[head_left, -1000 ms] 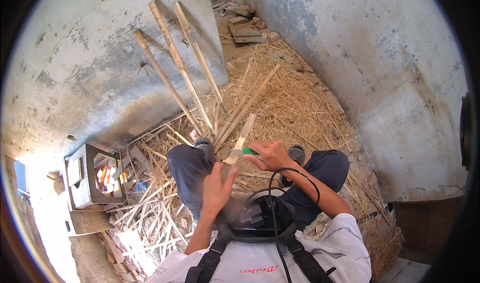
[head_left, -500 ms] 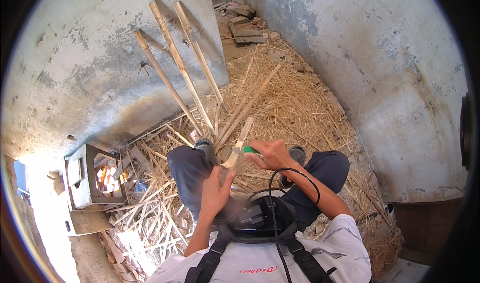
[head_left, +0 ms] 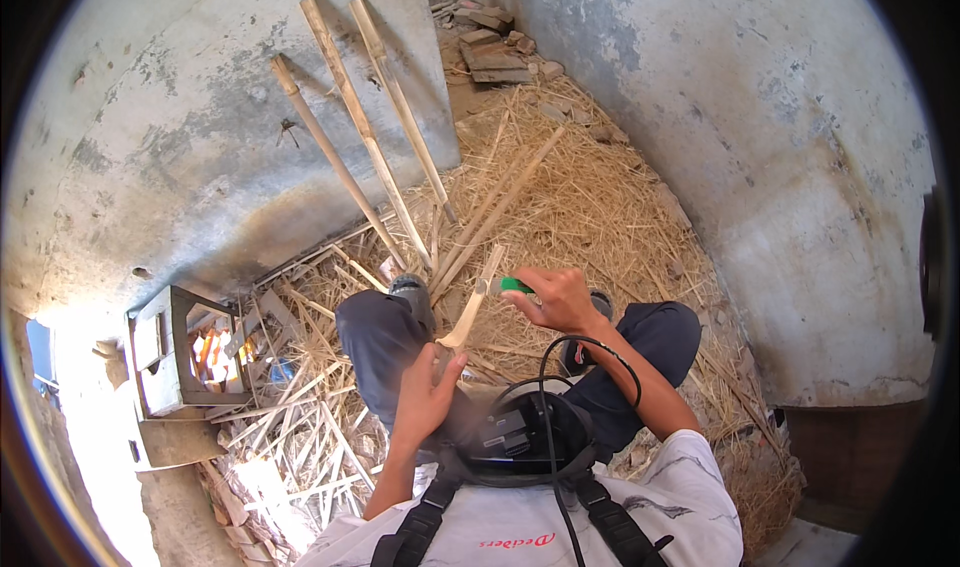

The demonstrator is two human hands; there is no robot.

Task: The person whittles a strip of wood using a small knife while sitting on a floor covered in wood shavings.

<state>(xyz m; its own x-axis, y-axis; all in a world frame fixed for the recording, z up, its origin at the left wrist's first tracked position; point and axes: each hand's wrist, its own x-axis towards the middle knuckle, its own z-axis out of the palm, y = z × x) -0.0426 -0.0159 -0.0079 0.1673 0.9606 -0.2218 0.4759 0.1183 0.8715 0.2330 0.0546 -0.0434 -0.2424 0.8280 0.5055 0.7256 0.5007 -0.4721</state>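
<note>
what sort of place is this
Probably a rough, run-down indoor work area: patchy, stained walls, straw-like scraps strewn underfoot, and long poles leaning against one wall.

One knife [head_left: 515, 285], three leaning poles [head_left: 366, 132]

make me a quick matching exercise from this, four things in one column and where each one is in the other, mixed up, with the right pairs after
Things
1. green-handled knife
2. pale strip
3. three long poles
4. bricks

Places
A. held at its near end in the left grip
B. piled beyond the straw
C. held by its handle in the right grip
D. leaning against the left-hand wall

Right pairs
1-C
2-A
3-D
4-B
</note>
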